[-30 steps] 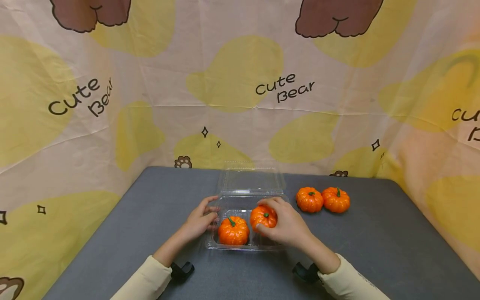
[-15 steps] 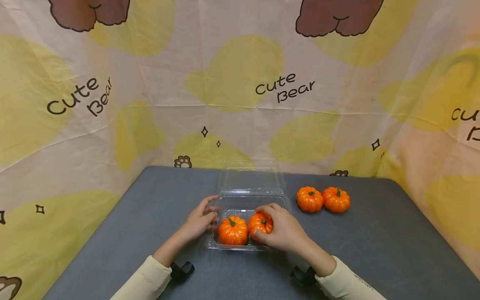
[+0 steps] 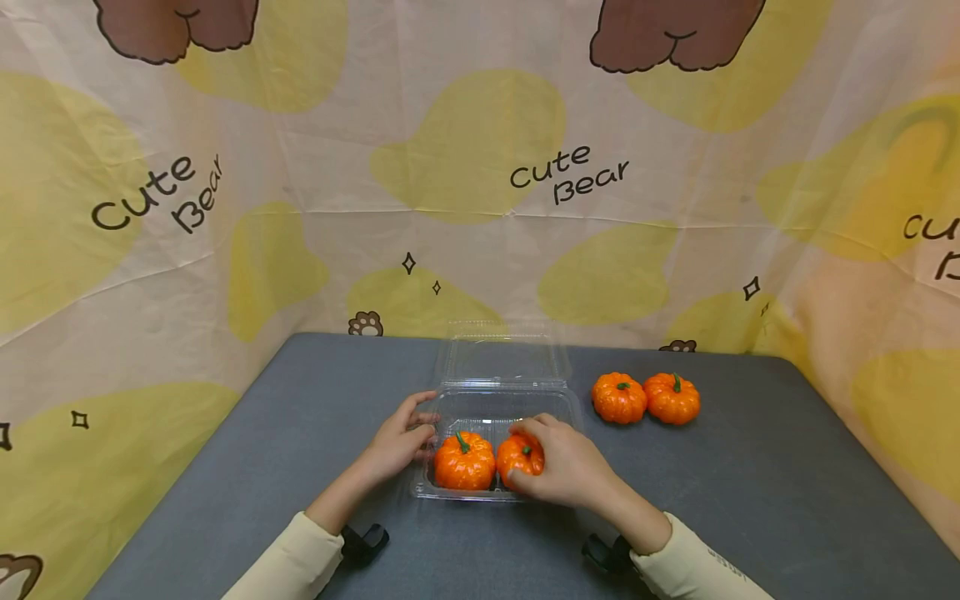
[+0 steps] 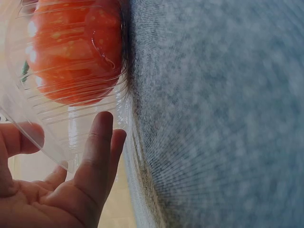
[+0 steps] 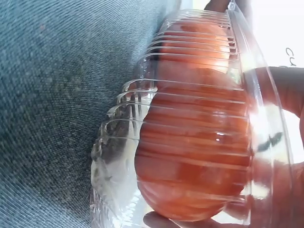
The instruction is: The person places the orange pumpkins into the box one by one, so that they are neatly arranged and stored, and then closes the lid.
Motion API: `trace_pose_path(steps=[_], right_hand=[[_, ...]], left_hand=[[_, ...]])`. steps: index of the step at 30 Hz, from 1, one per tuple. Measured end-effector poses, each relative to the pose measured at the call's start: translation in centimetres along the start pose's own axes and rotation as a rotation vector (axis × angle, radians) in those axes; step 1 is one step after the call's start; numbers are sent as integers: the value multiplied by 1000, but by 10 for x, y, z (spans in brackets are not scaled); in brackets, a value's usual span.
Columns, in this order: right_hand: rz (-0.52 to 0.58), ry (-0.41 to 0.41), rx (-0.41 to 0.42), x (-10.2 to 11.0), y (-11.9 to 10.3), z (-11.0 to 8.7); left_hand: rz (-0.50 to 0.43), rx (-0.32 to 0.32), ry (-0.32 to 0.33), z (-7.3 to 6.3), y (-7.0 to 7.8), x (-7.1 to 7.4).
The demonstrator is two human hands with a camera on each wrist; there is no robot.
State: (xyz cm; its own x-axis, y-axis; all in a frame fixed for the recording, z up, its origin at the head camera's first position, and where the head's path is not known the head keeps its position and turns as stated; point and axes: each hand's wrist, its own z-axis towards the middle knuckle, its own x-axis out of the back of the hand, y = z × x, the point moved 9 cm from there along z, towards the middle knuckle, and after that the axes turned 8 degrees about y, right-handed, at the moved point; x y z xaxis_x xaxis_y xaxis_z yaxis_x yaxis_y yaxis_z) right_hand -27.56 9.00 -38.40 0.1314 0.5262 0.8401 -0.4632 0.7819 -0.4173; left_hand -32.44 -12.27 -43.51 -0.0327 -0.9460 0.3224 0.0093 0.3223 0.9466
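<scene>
My right hand [image 3: 566,462] holds a small orange pumpkin [image 3: 517,457] with a green stem inside the clear plastic clamshell box [image 3: 480,495]. In the right wrist view that pumpkin [image 5: 194,147] shows through the ribbed wall, with fingertips below it. To its left in the box sits a second pumpkin [image 3: 465,461], stem up. My left hand [image 3: 397,442] rests at the box's left side. In the left wrist view its extended fingers [image 4: 97,152] lie along the outer wall, and another fingertip overlaps the rim. The hinged lid [image 3: 504,360] stands raised behind the box.
Two more small pumpkins, one [image 3: 618,398] beside the other [image 3: 672,398], lie on the grey tabletop [image 3: 720,500] to the right of the box. Behind the table hangs a printed cloth [image 3: 465,150]. Each wrist wears a black strap [image 3: 365,543].
My right hand has lowered the pumpkin and shifted it slightly left, close against the other one in the box. The left hand stays in place.
</scene>
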Motion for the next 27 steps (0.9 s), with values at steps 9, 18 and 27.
trace_pose_path(steps=[9,18,27], right_hand=[[-9,-41,50,-5,-2,0],[-25,-49,64,-6,-1,0],[-20,-71,44,-8,-1,0]], left_hand=[[-4,1,-4,0,0,0],[-2,0,0,-1,1,0],[8,7,11,-2,1,1]])
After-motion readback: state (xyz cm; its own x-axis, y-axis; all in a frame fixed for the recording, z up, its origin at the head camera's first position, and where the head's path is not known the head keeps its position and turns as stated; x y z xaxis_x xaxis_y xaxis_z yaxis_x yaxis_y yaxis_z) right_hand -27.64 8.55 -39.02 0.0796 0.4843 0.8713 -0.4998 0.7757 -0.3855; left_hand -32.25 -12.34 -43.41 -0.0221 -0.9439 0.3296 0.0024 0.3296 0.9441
